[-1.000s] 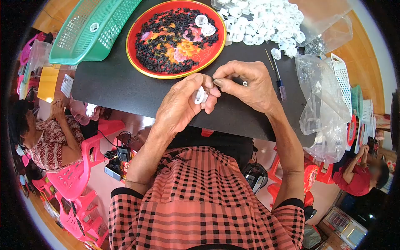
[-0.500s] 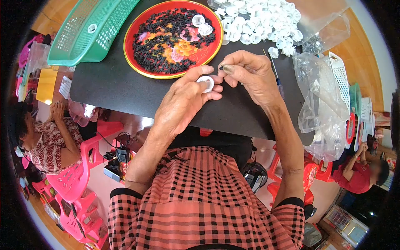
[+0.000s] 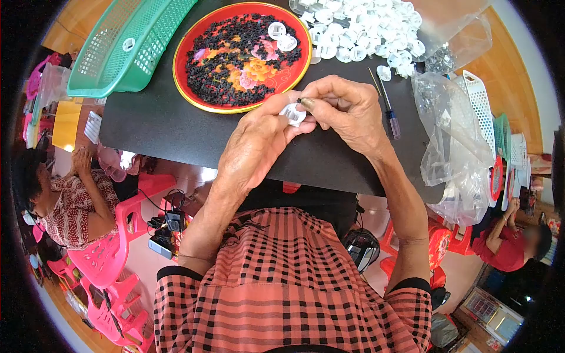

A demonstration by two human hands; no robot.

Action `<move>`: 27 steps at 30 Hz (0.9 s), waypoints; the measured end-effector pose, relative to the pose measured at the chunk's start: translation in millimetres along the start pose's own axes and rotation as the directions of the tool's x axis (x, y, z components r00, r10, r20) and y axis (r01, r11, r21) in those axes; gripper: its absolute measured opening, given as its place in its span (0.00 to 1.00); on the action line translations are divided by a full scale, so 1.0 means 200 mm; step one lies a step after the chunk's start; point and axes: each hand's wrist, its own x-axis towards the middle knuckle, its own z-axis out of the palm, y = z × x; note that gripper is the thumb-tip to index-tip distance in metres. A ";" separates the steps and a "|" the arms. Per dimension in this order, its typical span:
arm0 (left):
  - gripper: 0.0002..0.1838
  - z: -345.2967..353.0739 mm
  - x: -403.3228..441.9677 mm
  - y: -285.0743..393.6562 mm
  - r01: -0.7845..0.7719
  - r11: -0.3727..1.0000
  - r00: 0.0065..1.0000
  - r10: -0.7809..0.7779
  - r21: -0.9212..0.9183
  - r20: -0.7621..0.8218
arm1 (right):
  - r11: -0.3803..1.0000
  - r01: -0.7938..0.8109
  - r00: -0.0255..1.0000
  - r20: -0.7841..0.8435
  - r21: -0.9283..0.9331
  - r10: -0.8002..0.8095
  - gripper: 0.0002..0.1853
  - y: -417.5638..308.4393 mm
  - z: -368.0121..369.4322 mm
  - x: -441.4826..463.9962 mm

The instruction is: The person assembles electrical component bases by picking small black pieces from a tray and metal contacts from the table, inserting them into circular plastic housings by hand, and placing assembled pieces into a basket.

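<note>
My left hand point(image 3: 259, 132) is closed on a round white plastic piece point(image 3: 292, 115), held between thumb and fingers. Between the thumb and forefinger of my right hand point(image 3: 344, 112) is a small black part point(image 3: 299, 100), right at the upper edge of the white piece. Whether the two touch I cannot tell. Just beyond my hands lies a red floral tray point(image 3: 183, 88) strewn with small black parts point(image 3: 223, 88). Two white round pieces point(image 3: 286, 43) rest on its right side. A heap of similar white pieces point(image 3: 365, 29) covers the table behind.
A green plastic basket point(image 3: 112, 79) stands at the table's left. On the right lie a screwdriver point(image 3: 394, 123) and clear plastic bags point(image 3: 450, 141) on the dark table point(image 3: 159, 129). One person point(image 3: 76, 206) sits at left, another point(image 3: 506, 244) at right.
My right hand has moved left, bringing the black part from beside the white piece to its upper edge. The white piece has tilted slightly in my left hand.
</note>
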 end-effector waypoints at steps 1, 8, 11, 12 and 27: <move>0.21 0.00 0.00 -0.01 -0.039 0.999 0.999 0.039 -0.014 0.008 | 1.000 0.004 1.000 -0.009 -0.024 -0.004 0.05 0.00 0.00 0.00; 0.17 0.02 0.00 -0.02 -0.131 0.991 0.991 0.131 0.013 -0.039 | 0.996 0.049 0.997 -0.054 -0.072 -0.053 0.04 0.00 0.00 0.00; 0.14 -0.01 0.01 -0.02 -0.105 0.994 0.994 0.105 -0.037 -0.013 | 0.980 0.101 0.991 -0.069 -0.174 -0.114 0.04 -0.01 0.01 0.00; 0.14 -0.02 0.01 -0.03 -0.104 0.994 0.994 0.104 -0.037 -0.014 | 0.980 0.100 0.991 -0.070 -0.174 -0.113 0.04 -0.01 0.01 0.00; 0.10 -0.03 0.02 -0.07 -0.148 0.985 0.989 0.147 -0.093 -0.018 | 0.805 0.284 0.932 -0.048 -0.520 -0.360 0.05 -0.02 0.04 -0.01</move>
